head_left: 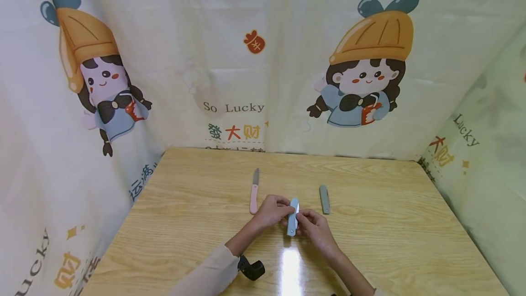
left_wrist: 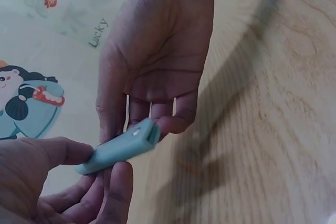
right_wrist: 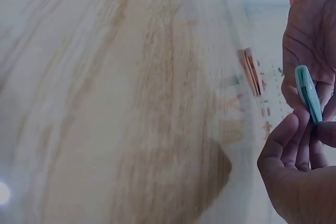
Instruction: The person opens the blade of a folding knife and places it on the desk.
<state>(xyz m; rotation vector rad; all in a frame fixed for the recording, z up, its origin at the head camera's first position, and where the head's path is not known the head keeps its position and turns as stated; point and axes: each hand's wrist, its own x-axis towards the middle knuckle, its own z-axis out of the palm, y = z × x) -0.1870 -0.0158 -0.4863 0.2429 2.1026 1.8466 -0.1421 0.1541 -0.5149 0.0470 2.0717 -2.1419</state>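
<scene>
A light blue folding knife (head_left: 291, 224) is held between both hands above the table, its blade partly swung out of the handle on the right side. My left hand (head_left: 272, 211) pinches the handle between thumb and fingers, as the left wrist view also shows for the knife (left_wrist: 122, 149). From the other side my right hand (head_left: 318, 231) pinches at the blade edge. In the right wrist view, the knife (right_wrist: 308, 94) stands narrow side on, with fingers of both hands around it.
Left of the hands lies a pink folding knife (head_left: 254, 199) with its blade out, pointing away. A grey-green folding knife (head_left: 324, 200), folded, lies to the right. The wooden table (head_left: 185, 223) ends at printed curtains (head_left: 287, 58). A black device (head_left: 251, 269) sits by the left wrist.
</scene>
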